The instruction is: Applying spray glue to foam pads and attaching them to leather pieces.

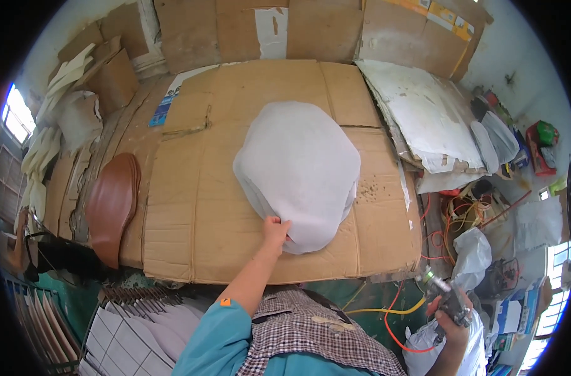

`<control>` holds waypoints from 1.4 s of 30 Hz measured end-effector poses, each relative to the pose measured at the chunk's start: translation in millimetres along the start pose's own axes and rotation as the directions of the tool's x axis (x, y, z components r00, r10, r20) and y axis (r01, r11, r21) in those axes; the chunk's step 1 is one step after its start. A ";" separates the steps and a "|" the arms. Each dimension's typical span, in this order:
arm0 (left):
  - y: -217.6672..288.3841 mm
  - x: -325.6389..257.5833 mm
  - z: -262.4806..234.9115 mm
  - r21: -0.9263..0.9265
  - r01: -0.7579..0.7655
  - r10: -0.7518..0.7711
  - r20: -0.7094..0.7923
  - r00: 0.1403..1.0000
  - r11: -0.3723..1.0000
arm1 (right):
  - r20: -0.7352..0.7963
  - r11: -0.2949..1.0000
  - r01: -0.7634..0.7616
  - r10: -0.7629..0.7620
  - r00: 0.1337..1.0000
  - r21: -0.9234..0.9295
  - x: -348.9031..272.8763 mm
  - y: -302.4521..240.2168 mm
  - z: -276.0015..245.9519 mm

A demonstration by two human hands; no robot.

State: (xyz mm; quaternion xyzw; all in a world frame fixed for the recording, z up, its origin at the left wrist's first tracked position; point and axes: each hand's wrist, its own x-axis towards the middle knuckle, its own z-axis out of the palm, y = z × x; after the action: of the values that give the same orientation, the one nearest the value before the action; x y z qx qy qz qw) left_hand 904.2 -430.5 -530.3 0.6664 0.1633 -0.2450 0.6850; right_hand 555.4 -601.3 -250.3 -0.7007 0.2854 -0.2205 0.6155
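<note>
A rounded sheet of white foam padding lies on the cardboard-covered table. My left hand pinches the near edge of this white sheet, fingers closed on it. My right hand is low at the right, off the table, gripping a metal spray gun that points up and left. An orange hose trails from the spray gun side toward the floor.
A brown curved leather-like piece rests at the table's left edge. Cardboard sheets lean against the back wall. A stained white board lies at right. Tangled orange cables, bags and clutter fill the right floor. White stacked pieces sit lower left.
</note>
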 end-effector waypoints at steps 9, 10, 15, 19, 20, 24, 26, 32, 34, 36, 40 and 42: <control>-33.0 -37.5 11.0 0.032 0.189 -0.189 0.323 0.927 0.982 | 0.020 0.997 -0.022 0.023 1.000 -0.076 -5.5 -15.9 -5.9; -36.6 -38.0 11.8 0.026 0.191 -0.189 0.322 0.928 0.981 | 0.073 0.993 -0.019 0.028 0.997 -0.115 -7.6 -17.4 -11.1; -41.3 -41.9 16.1 -0.005 0.190 -0.178 0.323 0.930 0.982 | 0.264 0.982 -0.060 0.106 0.959 -0.177 -5.2 -21.0 -0.7; -43.2 -39.8 14.0 -0.005 0.174 -0.163 0.337 0.927 0.985 | 0.215 0.999 -0.051 0.049 0.975 0.003 13.2 -11.2 18.6; -43.0 -39.7 13.1 -0.001 0.190 -0.179 0.341 0.923 0.982 | 0.151 1.000 -0.012 0.007 0.988 0.029 18.8 -8.5 21.6; -39.9 -41.3 10.6 -0.004 0.215 -0.198 0.375 0.906 0.977 | -0.043 0.998 0.056 -0.056 0.997 -0.005 22.6 -6.2 25.2; -35.5 -42.5 12.4 -0.031 0.206 -0.182 0.346 0.920 0.978 | -0.020 1.000 0.019 -0.018 1.000 0.016 18.3 -6.5 13.0; -21.5 -44.0 22.3 -0.133 0.225 -0.181 0.282 0.942 0.965 | 0.201 1.000 -0.008 0.008 0.980 0.002 17.3 -0.8 12.3; -23.7 -40.7 24.4 -0.159 0.224 -0.173 0.282 0.944 0.962 | 0.133 0.997 0.029 -0.038 0.990 0.070 25.0 0.6 28.9; -27.2 -39.2 25.7 -0.153 0.221 -0.172 0.281 0.944 0.963 | 0.054 0.996 0.074 -0.076 0.996 0.051 34.5 2.2 32.9; -28.8 -38.7 30.4 -0.149 0.256 -0.214 0.251 0.944 0.955 | -0.044 0.997 0.075 -0.077 0.996 -0.036 38.1 4.1 17.4; -16.4 -47.2 36.7 -0.222 0.182 -0.111 0.300 0.947 0.958 | 0.014 0.997 0.020 -0.019 1.000 -0.075 38.0 -0.1 6.4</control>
State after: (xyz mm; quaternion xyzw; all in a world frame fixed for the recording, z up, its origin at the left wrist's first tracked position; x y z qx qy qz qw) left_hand 852.4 -461.3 -515.9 0.5197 0.1417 -0.3666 0.7586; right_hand 587.8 -622.1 -252.8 -0.7277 0.2825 -0.2109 0.5884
